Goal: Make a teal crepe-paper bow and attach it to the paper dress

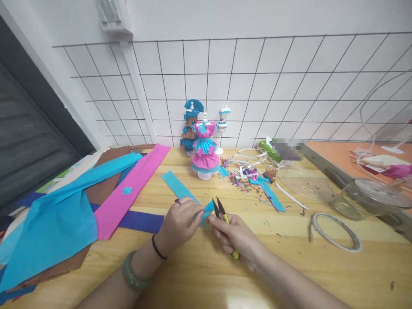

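Blue crepe strip (181, 186) spans bench (273, 270), near end pleated between hands. Left hand (184, 219) pinches strip, grip closed on it. Right hand (232, 235) grips yellow-handled scissors (222, 210), blades parted just beside pleats; fingertips at strip's edge, contact hard to confirm. Pink-and-blue dress form (205, 148) stands beyond strip; paper scraps (240, 175) lie to its right.

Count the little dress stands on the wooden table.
3: the pink and blue one in front, the brown and teal one behind it to the left, and the mostly white one behind it to the right.
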{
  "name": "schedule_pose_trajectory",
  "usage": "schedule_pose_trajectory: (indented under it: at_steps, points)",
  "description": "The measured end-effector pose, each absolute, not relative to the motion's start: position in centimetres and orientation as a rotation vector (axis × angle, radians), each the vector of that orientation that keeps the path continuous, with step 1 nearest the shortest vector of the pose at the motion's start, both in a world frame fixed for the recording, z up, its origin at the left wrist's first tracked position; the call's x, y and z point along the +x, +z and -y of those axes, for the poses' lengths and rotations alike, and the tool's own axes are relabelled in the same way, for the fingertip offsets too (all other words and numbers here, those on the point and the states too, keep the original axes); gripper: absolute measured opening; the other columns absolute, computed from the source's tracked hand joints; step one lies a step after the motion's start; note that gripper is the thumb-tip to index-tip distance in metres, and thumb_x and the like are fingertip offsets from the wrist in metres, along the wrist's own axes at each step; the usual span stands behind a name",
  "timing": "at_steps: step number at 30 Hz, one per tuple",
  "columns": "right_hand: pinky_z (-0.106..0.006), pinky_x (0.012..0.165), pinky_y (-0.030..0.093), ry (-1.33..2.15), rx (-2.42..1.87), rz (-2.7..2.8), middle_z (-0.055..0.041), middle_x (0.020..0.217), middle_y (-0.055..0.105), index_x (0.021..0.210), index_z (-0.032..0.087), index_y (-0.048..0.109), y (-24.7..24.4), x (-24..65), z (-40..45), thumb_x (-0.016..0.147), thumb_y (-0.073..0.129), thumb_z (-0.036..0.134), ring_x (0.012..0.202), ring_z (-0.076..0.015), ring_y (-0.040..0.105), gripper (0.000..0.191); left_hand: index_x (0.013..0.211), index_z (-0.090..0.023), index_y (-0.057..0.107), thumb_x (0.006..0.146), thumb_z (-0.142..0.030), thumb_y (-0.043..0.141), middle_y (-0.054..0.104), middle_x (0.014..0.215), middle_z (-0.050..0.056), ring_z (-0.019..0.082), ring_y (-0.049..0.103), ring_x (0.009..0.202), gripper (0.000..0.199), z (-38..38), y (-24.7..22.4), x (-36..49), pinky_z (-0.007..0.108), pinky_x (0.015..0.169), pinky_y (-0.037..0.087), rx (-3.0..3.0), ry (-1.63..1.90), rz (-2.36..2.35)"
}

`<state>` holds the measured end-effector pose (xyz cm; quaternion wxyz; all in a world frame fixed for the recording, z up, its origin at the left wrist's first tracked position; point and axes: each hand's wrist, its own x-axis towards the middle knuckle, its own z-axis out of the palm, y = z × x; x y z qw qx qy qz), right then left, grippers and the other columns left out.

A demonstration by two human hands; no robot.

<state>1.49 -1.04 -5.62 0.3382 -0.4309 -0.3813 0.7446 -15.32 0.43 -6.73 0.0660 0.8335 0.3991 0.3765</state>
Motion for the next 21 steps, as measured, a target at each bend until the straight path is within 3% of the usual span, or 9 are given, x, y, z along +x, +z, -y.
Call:
schedule_pose_trajectory:
  at_steps: [9, 13, 16, 21]
  points:
    - [-0.016, 0.03, 0.017, 1.699, -1.068, 0.868, 0.011, 0.028, 0.027, 0.051, 0.013, 0.052, -7.1, 0.6, 0.7, 0.069, 0.064, 0.049, 0.027, -0.0007, 0.018, 0.042, 0.08, -0.018, 0.062, 0.082, -0.013, 0.046, 0.06, 0.069, 0.006, 0.017, 0.054, 0.073, 0.017, 0.0, -7.0, -14.8, 0.033, 0.071, 0.041, 2.965, 1.067, -1.163]
    - [-0.015, 0.03, 0.017, 1.649, -1.062, 0.818, 0.0127, 0.032, 0.026, 0.055, 0.016, 0.045, -7.4, 0.7, 0.7, 0.063, 0.07, 0.046, 0.029, -0.0011, 0.019, 0.039, 0.077, -0.016, 0.059, 0.081, -0.011, 0.049, 0.057, 0.063, 0.002, 0.016, 0.052, 0.067, 0.011, 0.2, -6.9, -14.2, 0.031, 0.064, 0.041, 3.097, 1.07, -1.045]
    - [-0.016, 0.03, 0.019, 1.612, -1.071, 0.837, 0.0134, 0.035, 0.027, 0.058, 0.018, 0.042, -7.5, 1.1, 0.4, 0.06, 0.072, 0.045, 0.03, -0.0017, 0.019, 0.04, 0.081, -0.015, 0.058, 0.08, -0.017, 0.052, 0.059, 0.067, 0.003, 0.016, 0.054, 0.071, 0.006, 0.3, -6.5, -13.8, 0.031, 0.066, 0.043, 3.097, 1.022, -0.952]
    - [-0.018, 0.032, 0.023, 1.475, -1.193, 1.065, 0.0114, 0.038, 0.03, 0.062, 0.017, 0.047, -7.4, 2.4, -0.4, 0.064, 0.068, 0.046, 0.032, -0.0034, 0.024, 0.036, 0.099, -0.015, 0.054, 0.08, -0.021, 0.053, 0.064, 0.084, 0.008, 0.018, 0.056, 0.08, 0.02, 0.3, -6.3, -13.9, 0.035, 0.073, 0.045, 2.756, 1.224, -0.96]
